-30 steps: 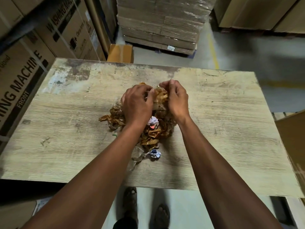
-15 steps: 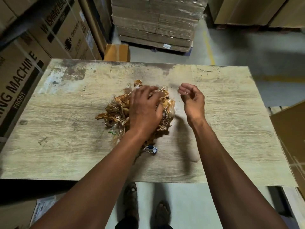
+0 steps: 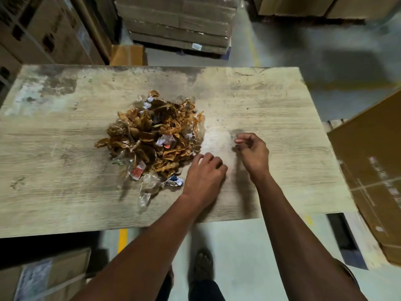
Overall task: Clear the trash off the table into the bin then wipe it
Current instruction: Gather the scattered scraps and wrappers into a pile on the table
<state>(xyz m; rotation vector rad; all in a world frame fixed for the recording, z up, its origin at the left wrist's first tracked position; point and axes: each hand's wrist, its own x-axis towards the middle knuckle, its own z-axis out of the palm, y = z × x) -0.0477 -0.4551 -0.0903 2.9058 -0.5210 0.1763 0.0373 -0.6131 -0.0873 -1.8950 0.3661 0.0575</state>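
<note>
The left hand [image 3: 204, 170] shows only its back, so its curled fingertips and whatever they may touch on the worktop [image 3: 271, 118] are hidden. The trash pile [image 3: 156, 137] is too tangled to sort into pieces, and its clear plastic scraps blur into the wood. Print on the cardboard boxes [image 3: 50, 33] at left is smeared and unreadable, and the picture's edge cuts off the worktop's left end.

— Where's the trash?
— A trash pile [image 3: 156, 140] sits heaped on the table [image 3: 271, 109].
— And the hands?
— Left hand [image 3: 205, 173] at the pile's near-right edge, fingers curled; right hand [image 3: 252, 153] just beside it, holding nothing visible.
</note>
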